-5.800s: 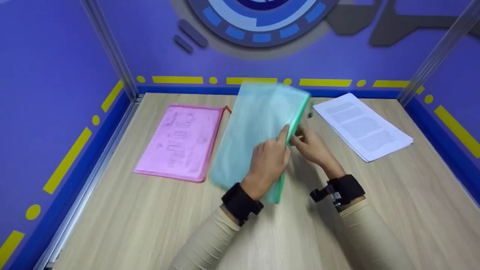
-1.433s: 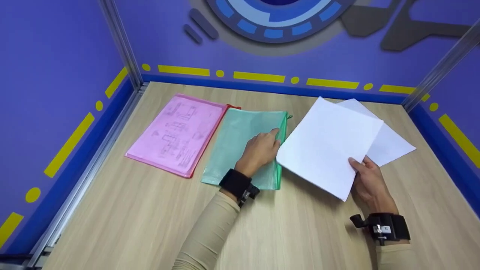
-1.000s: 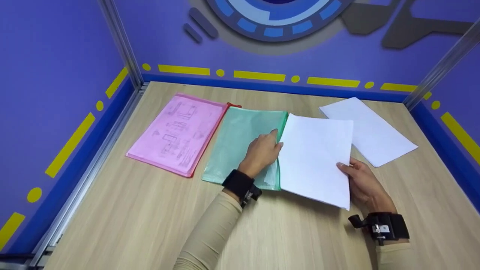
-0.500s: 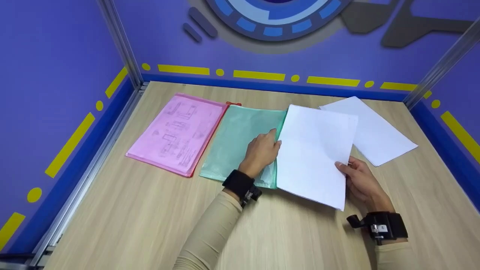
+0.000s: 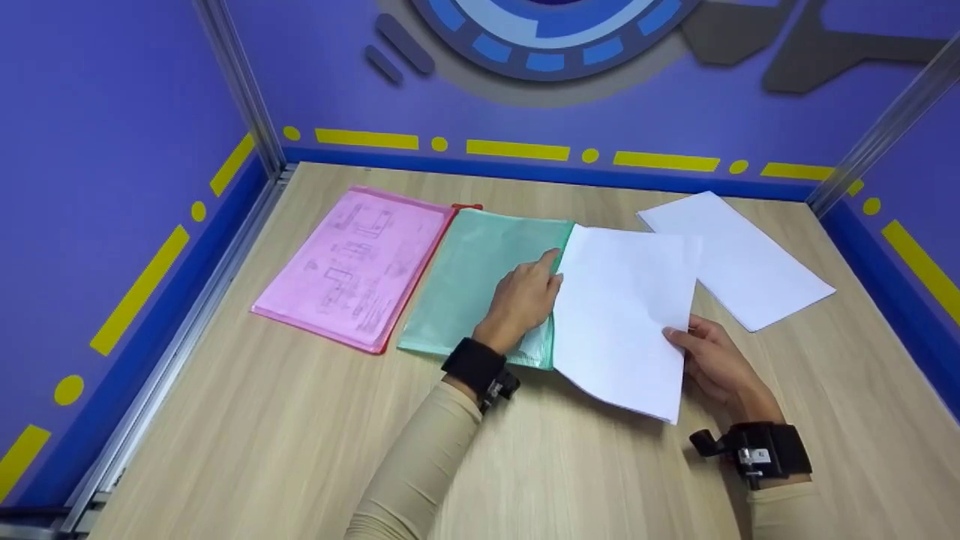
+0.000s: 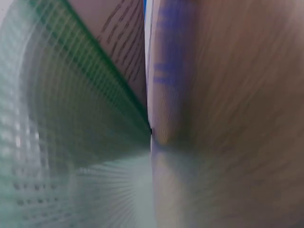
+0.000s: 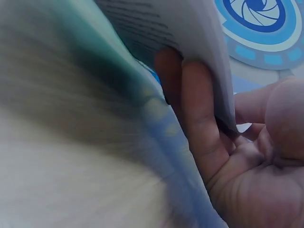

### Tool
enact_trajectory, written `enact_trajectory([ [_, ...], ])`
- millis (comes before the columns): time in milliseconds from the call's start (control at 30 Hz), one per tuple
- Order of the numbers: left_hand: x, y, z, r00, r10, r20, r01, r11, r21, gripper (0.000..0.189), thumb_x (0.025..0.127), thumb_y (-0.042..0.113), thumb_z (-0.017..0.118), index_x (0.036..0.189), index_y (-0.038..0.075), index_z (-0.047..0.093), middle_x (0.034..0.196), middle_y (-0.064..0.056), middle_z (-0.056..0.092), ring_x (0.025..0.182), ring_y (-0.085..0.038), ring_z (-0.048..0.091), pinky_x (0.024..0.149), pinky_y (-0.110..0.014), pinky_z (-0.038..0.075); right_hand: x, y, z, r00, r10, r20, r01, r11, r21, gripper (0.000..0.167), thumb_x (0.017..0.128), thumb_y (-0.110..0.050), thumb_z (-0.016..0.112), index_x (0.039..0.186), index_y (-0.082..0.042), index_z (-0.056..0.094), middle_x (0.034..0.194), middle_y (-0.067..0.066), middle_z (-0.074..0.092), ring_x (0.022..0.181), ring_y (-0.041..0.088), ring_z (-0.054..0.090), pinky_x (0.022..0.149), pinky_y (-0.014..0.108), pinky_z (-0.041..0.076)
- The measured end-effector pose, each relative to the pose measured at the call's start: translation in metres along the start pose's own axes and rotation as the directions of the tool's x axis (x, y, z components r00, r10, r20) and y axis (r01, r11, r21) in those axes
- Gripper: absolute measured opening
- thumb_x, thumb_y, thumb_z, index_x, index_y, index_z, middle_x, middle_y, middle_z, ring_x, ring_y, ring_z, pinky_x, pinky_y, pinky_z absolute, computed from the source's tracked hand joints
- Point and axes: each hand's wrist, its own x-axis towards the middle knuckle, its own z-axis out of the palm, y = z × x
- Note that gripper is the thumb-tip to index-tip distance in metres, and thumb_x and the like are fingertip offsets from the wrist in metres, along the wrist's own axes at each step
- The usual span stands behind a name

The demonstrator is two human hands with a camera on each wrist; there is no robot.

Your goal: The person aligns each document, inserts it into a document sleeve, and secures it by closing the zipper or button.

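Note:
A green mesh zip folder lies near the middle of the table. My left hand is on its right edge, index finger stretched along the green border and thumb against it. My right hand pinches a stack of white paper by its right side, thumb on top and fingers beneath. The stack's left edge meets the folder's opening; how far in it reaches I cannot tell. In the right wrist view, the right hand's fingers lie against the stack's printed underside.
On the left lies a pink zip folder holding printed sheets, its red zipper pull towards the green folder. More white paper rests at the back right. Purple panels stand around the table.
The green folder was raised with both hands, then laid flat. My right hand brought the paper stack from the right to the folder's edge and has since shifted it slightly left.

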Motion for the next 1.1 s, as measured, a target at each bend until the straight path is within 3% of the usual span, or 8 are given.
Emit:
enact_trajectory([
  [167,0.000,0.000,0.002,0.990,0.082,-0.113,-0.088,0.995,-0.052,0.043,0.113,0.020,0.052,0.154,0.011,0.055,0.082,-0.003,0.063,0.067,-0.013,0.053,0.063,-0.030,0.045,0.000,-0.002,0.001,0.999,0.049,0.013,-0.048,0.999,-0.020,0.037,0.110,-0.006,0.054,0.141,0.013,0.048,0.112,0.003,0.073,0.101,0.016,0.073,0.081,0.032,0.061],
  [300,0.000,0.000,-0.001,0.971,0.112,-0.211,-0.129,0.989,-0.069,0.042,0.113,0.019,0.053,0.154,0.010,0.055,0.075,-0.001,0.056,0.061,-0.015,0.049,0.057,-0.030,0.039,-0.001,-0.004,0.000,1.000,-0.010,0.006,0.009,1.000,0.017,0.036,0.110,-0.008,0.056,0.141,0.009,0.052,0.115,0.004,0.074,0.104,0.018,0.074,0.082,0.034,0.062],
  [433,-0.001,0.000,-0.005,0.991,0.095,-0.093,-0.097,0.995,-0.011,0.045,0.113,0.023,0.054,0.156,0.012,0.052,0.088,-0.004,0.067,0.073,-0.020,0.064,0.065,-0.034,0.050,-0.003,-0.008,-0.001,1.000,-0.020,-0.014,0.020,1.000,-0.011,0.042,0.111,-0.008,0.055,0.147,0.011,0.046,0.117,0.003,0.073,0.105,0.018,0.074,0.082,0.033,0.062],
  [567,-0.003,-0.002,-0.001,0.998,0.029,0.047,-0.032,0.996,0.078,0.048,0.112,0.022,0.055,0.158,0.008,0.049,0.109,-0.010,0.075,0.092,-0.026,0.073,0.077,-0.040,0.057,-0.005,-0.011,-0.005,0.997,-0.032,-0.075,0.020,0.987,-0.163,0.049,0.112,-0.007,0.050,0.152,0.017,0.036,0.115,0.003,0.070,0.100,0.012,0.071,0.081,0.030,0.060],
  [667,-0.002,-0.003,0.003,0.998,-0.013,0.058,0.006,0.994,0.110,0.049,0.111,0.019,0.055,0.157,0.005,0.048,0.119,-0.014,0.075,0.098,-0.029,0.074,0.081,-0.042,0.059,-0.008,-0.014,-0.011,0.982,-0.107,-0.155,0.074,0.977,-0.201,0.049,0.112,-0.007,0.050,0.154,0.015,0.038,0.119,0.002,0.067,0.101,0.009,0.067,0.082,0.027,0.058],
  [767,0.000,-0.004,0.003,0.999,-0.031,0.042,0.027,0.995,0.093,0.050,0.111,0.020,0.055,0.158,0.005,0.047,0.120,-0.015,0.075,0.097,-0.029,0.074,0.081,-0.044,0.059,-0.014,-0.017,-0.024,0.973,-0.135,-0.185,0.123,0.989,-0.077,0.040,0.110,-0.010,0.055,0.147,0.005,0.053,0.119,0.000,0.068,0.103,0.010,0.068,0.083,0.026,0.058],
  [900,0.003,-0.004,-0.003,0.998,-0.029,0.061,0.025,0.998,0.061,0.052,0.112,0.022,0.053,0.161,0.008,0.044,0.117,-0.014,0.074,0.097,-0.026,0.072,0.084,-0.044,0.058,-0.021,-0.018,-0.043,0.992,-0.039,-0.116,0.054,0.990,0.130,0.023,0.109,-0.012,0.060,0.130,-0.014,0.067,0.113,0.000,0.073,0.099,0.013,0.072,0.079,0.028,0.059],
  [1100,0.001,-0.002,-0.015,0.992,-0.027,0.124,0.021,0.998,0.056,0.054,0.114,0.027,0.050,0.164,0.011,0.039,0.144,-0.014,0.064,0.118,-0.024,0.068,0.100,-0.043,0.054,-0.025,-0.012,-0.052,0.984,0.177,-0.017,-0.174,0.979,0.105,0.025,0.108,-0.017,0.063,0.133,-0.019,0.061,0.112,0.002,0.075,0.097,0.018,0.075,0.079,0.035,0.063],
])
